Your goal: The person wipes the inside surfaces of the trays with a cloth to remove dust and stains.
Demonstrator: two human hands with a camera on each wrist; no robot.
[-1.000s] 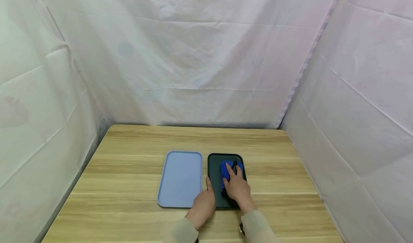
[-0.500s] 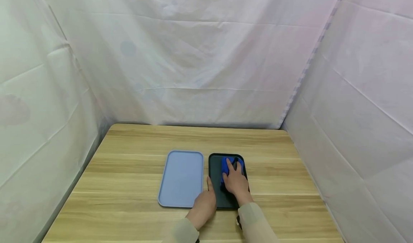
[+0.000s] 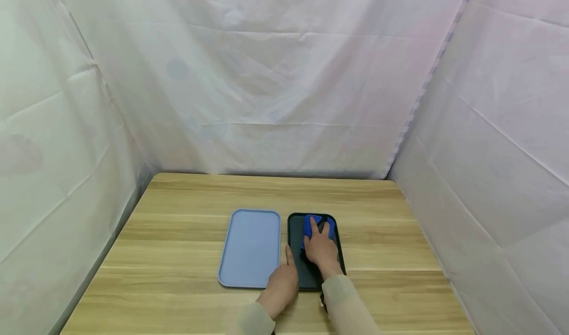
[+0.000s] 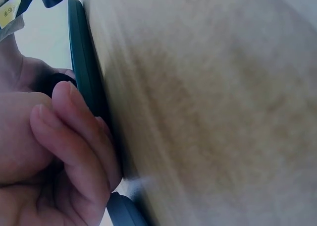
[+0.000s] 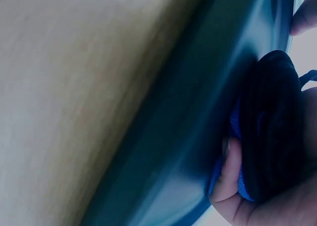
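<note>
In the head view, the right hand (image 3: 321, 248) holds a blue pad with a black strap (image 3: 306, 225) against the upper part of a dark green tray (image 3: 304, 275). Its fingers spread over the pad, and in the right wrist view one finger (image 5: 232, 169) curls round the edge of the pad's thick black body (image 5: 275, 132). At the tray's near left side is the left hand (image 3: 282, 283), one finger straight along the rim. Its other fingers (image 4: 81, 146) look bent in the left wrist view, next to the tray's outer side (image 4: 86, 57).
A light blue tray (image 3: 250, 256) lies just left of the dark one, a narrow gap between them. Both rest on a wooden table (image 3: 178, 256). White cloth walls (image 3: 275, 88) surround it at the back and both sides.
The right hand has slid the pad up the dark tray toward its far edge and slightly left. The left hand stays at the tray's left rim.
</note>
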